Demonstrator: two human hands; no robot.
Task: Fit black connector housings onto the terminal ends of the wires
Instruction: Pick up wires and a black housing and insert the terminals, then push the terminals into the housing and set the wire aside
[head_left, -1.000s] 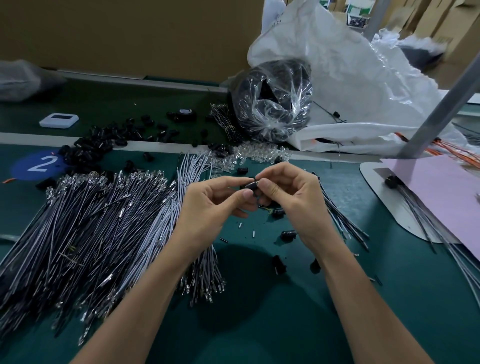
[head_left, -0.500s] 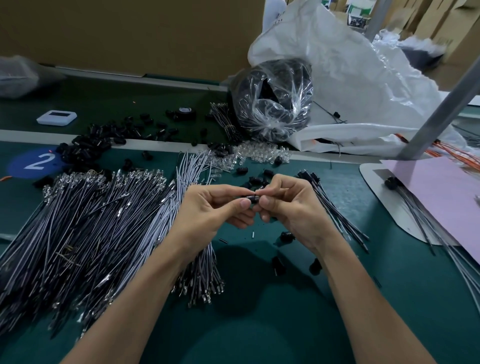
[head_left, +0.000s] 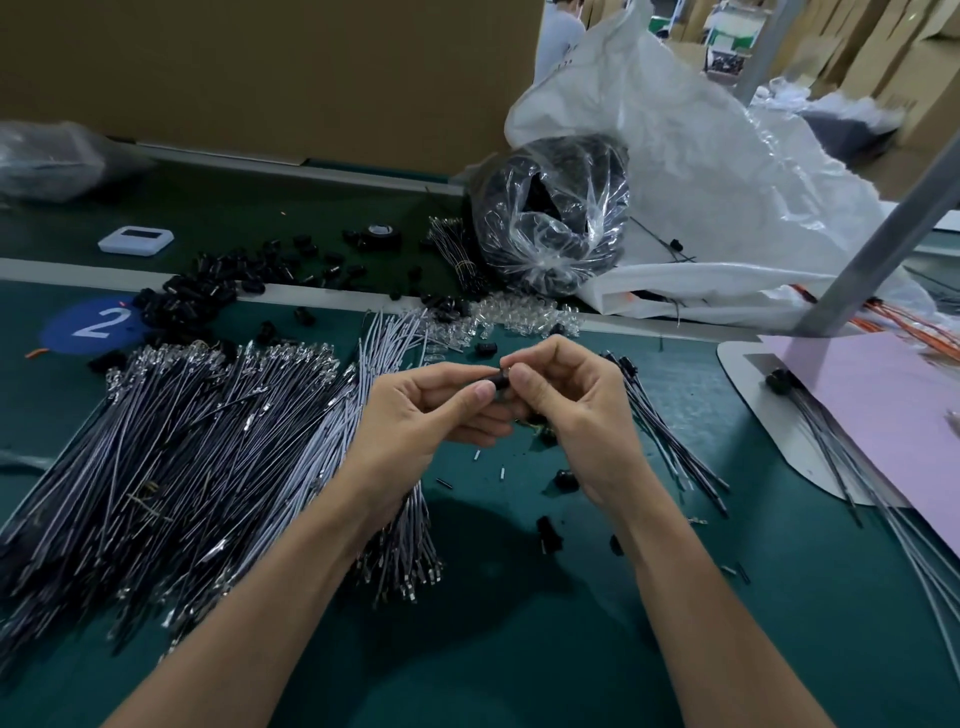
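My left hand (head_left: 415, 415) and my right hand (head_left: 576, 410) meet above the green mat, fingertips together. Between them they pinch a small black connector housing (head_left: 500, 378); a wire in it is hidden by my fingers. A big fan of grey wires with metal terminal ends (head_left: 182, 457) lies to the left. Finished wires with black housings (head_left: 665, 431) lie just right of my right hand. Loose black housings (head_left: 549, 532) are scattered on the mat below my hands.
A heap of black housings (head_left: 208, 296) sits at the back left by a blue "2" disc (head_left: 96, 325). Clear plastic parts (head_left: 514, 317), a clear bag of black parts (head_left: 550, 213), a white sack (head_left: 727, 171), a pink sheet (head_left: 883, 415) and a slanted metal post (head_left: 883, 234) surround the mat.
Both hands stay joined on the housing and have drifted slightly lower and closer to me; the fingertips have shifted a little around the housing.
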